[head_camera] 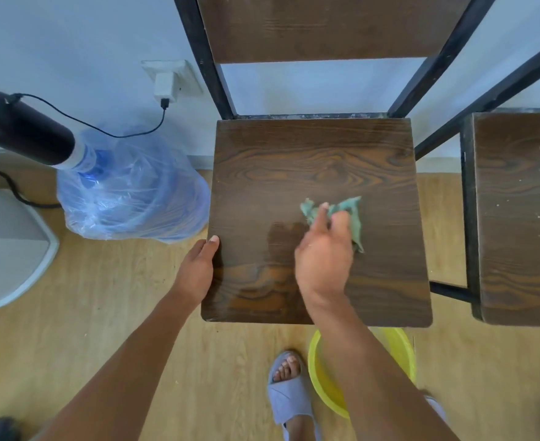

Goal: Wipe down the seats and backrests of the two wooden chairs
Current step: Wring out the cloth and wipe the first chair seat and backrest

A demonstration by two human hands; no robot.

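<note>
A dark wooden chair seat (294, 160) with a black metal frame fills the middle of the view, and its backrest (332, 27) rises at the top. My right hand (324, 253) presses a crumpled green cloth (351, 214) onto the right half of the seat. A wet streak (281, 237) shows just left of that hand. My left hand (197, 272) grips the seat's left edge, thumb on top. The second chair's seat (520, 218) stands at the right, with white specks near its back.
A yellow basin (399, 348) sits on the floor under the seat's front edge, beside my foot in a grey slipper (289, 396). A plastic-wrapped blue water jug (128, 192) with a black dispenser and charging cable stands left of the chair. A white base (8, 249) lies far left.
</note>
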